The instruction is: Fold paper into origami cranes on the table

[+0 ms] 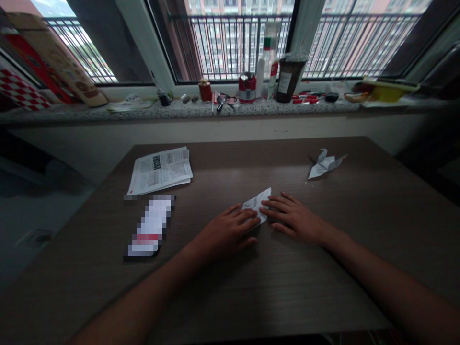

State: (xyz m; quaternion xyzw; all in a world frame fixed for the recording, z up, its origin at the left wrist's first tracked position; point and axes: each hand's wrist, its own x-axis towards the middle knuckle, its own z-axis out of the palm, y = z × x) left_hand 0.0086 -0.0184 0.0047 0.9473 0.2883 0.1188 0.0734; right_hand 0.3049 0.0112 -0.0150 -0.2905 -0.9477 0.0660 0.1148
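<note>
A small folded piece of printed paper lies on the brown wooden table, its pointed corner toward the upper right. My left hand rests flat over its left and lower part, fingers stretched out. From the right, my right hand touches the paper's right edge with its fingertips, fingers spread. Both hands press on the paper without gripping it. Part of the paper is hidden under my left fingers. Farther back on the right stands a folded paper crane.
A folded newspaper lies at the table's back left, with a phone in front of it, its screen blurred. On the granite windowsill stand a red can, a clear bottle, a dark cup and small clutter.
</note>
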